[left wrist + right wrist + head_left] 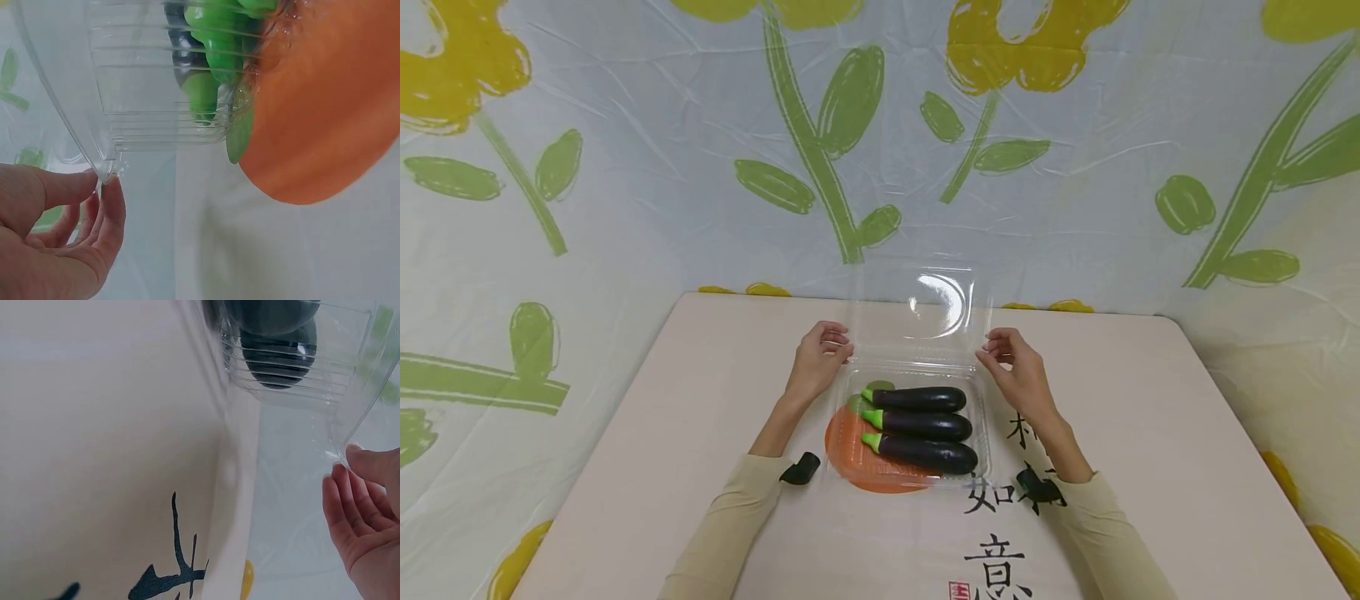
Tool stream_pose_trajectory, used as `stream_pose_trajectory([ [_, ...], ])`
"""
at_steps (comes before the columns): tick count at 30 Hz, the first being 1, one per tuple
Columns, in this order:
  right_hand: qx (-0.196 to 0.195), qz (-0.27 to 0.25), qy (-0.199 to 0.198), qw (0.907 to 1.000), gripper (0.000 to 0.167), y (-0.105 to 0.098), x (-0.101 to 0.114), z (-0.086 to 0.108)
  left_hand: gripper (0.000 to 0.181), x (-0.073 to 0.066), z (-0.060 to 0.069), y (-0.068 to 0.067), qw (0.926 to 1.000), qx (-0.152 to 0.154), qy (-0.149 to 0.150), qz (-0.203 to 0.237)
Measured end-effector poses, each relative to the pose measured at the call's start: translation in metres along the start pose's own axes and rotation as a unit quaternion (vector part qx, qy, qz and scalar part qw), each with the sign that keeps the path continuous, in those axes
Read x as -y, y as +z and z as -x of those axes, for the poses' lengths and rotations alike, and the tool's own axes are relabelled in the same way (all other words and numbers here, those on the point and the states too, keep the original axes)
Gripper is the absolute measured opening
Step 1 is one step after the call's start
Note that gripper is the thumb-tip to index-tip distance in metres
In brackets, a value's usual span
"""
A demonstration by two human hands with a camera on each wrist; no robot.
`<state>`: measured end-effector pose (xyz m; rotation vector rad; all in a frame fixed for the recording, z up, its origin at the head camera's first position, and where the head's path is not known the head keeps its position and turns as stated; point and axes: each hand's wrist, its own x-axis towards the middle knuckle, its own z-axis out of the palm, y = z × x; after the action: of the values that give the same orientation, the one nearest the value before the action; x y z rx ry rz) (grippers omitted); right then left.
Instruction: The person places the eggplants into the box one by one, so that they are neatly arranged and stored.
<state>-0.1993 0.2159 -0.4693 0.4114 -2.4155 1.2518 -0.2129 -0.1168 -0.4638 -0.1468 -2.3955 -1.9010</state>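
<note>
A clear plastic clamshell box (982, 417) stands on the table with its lid (887, 304) raised upright at the back. Three eggplants (928, 454) lie side by side in its base, green stems to the left, dark rounded ends to the right. My left hand (818, 358) pinches the left edge of the box by the hinge between thumb and fingertips. On the opposite side, my right hand (1018, 371) pinches the right edge at the same height. Both wrist views show the thumb and index finger meeting at the plastic corner.
Beneath the box, the pale table mat (737, 367) carries a printed orange shape (880, 487) and black characters (996, 567) at the front right. A fabric backdrop (700, 167) with flowers and leaves rises behind the table and along both sides.
</note>
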Motion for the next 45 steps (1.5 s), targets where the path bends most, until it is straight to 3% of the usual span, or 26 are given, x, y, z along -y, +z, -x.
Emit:
stream_pose_trajectory([
  [11, -0.007, -0.016, -0.010, 0.9998, 0.031, -0.002, 0.000, 0.005, 0.020, 0.000, 0.001, -0.002, 0.9997, 0.005, 0.022, 0.005],
  [19, -0.006, -0.016, -0.008, 0.9998, 0.031, -0.003, 0.000, 0.009, 0.019, 0.003, 0.005, -0.005, 0.9983, 0.006, 0.058, -0.007],
  [33, -0.006, -0.020, -0.048, 0.9986, 0.019, -0.006, -0.005, 0.017, 0.013, 0.004, 0.014, -0.011, 0.9937, 0.001, 0.087, -0.071],
  [38, 0.005, -0.013, -0.048, 0.9987, 0.019, -0.008, -0.005, 0.020, 0.012, 0.008, 0.016, -0.014, 0.9905, 0.002, 0.102, -0.092],
  [45, 0.013, 0.015, -0.077, 0.9968, 0.022, -0.011, -0.005, 0.024, 0.009, 0.008, 0.022, -0.020, 0.9867, 0.014, 0.119, -0.110],
])
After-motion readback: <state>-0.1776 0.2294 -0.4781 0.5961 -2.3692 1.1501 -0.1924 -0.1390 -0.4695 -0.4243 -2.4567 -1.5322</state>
